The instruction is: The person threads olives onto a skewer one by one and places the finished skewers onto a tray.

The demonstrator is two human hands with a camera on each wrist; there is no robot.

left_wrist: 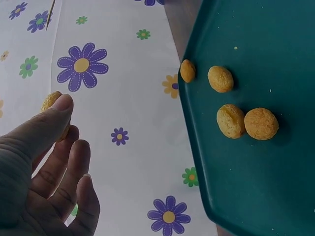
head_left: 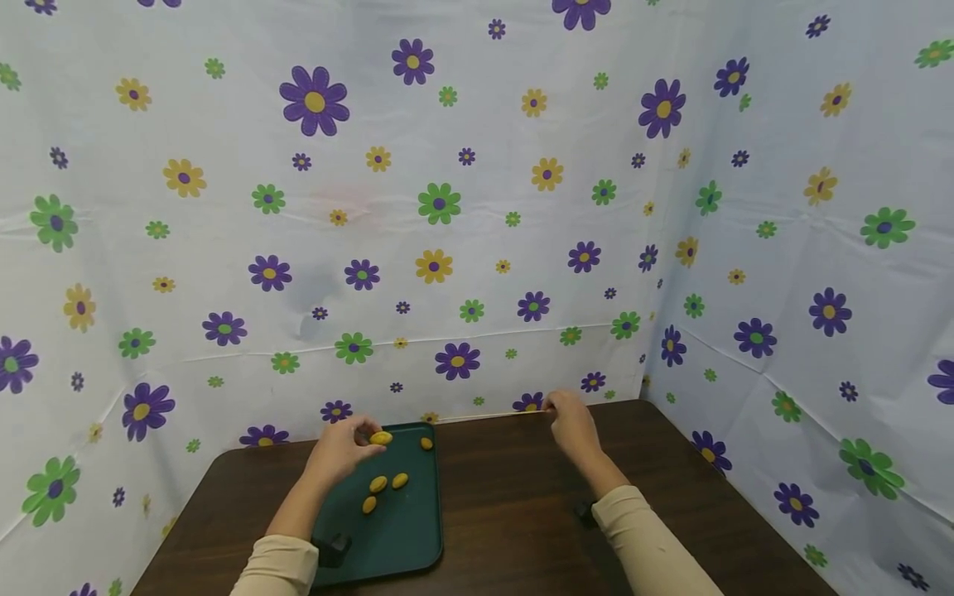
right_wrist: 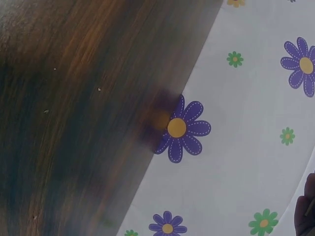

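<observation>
My left hand [head_left: 344, 449] pinches a golden-brown, oval baked ball [head_left: 382, 438] between thumb and fingertips, above the far part of the green tray [head_left: 406, 538]. In the left wrist view the held ball [left_wrist: 51, 101] is partly hidden by the thumb. Several similar baked balls [left_wrist: 220, 79] lie on the tray; two of them touch there. My right hand [head_left: 572, 426] grips a thin wooden skewer [head_left: 492, 415] that points left toward the left hand. Its pointed tip [left_wrist: 48, 22] appears at the top of the left wrist view. Only part of the right hand [right_wrist: 305, 209] shows in the right wrist view.
The tray rests on the left half of a dark wooden table [head_left: 514, 505]. A white flowered cloth [head_left: 477, 314] hangs behind the table, and another stretch of it stands along the right side. Small crumbs [right_wrist: 99, 89] dot the tabletop.
</observation>
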